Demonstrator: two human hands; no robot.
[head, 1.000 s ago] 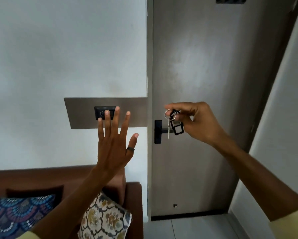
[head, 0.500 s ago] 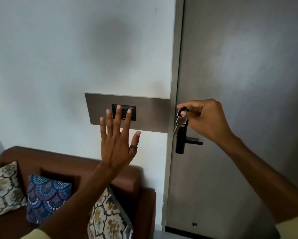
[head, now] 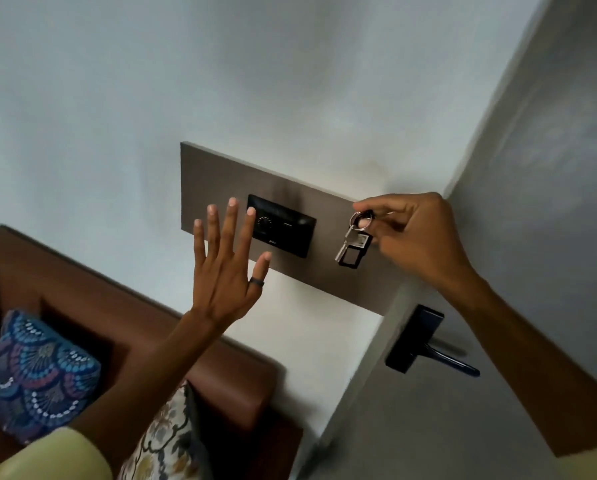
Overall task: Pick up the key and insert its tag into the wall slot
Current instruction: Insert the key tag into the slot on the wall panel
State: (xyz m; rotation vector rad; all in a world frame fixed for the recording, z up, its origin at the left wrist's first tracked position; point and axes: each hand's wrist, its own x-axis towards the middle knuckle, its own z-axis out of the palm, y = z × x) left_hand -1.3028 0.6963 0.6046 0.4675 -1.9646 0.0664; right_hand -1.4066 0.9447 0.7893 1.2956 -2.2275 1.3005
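Pinched between thumb and forefinger of the right hand (head: 418,237), the key ring (head: 360,219) carries a silver key (head: 346,242) and a black open-framed tag (head: 351,255), both dangling free below the grip. The bunch hangs in front of the grey wall panel (head: 217,174), just off the black slot unit (head: 283,226) at its 3 o'clock. It looks light and rigid, yet loose on the ring, so it will likely swing; taking the tag itself by its upper edge would steady it for insertion. At 9 o'clock of the unit, the left hand (head: 226,271) is raised, fingers spread, holding nothing.
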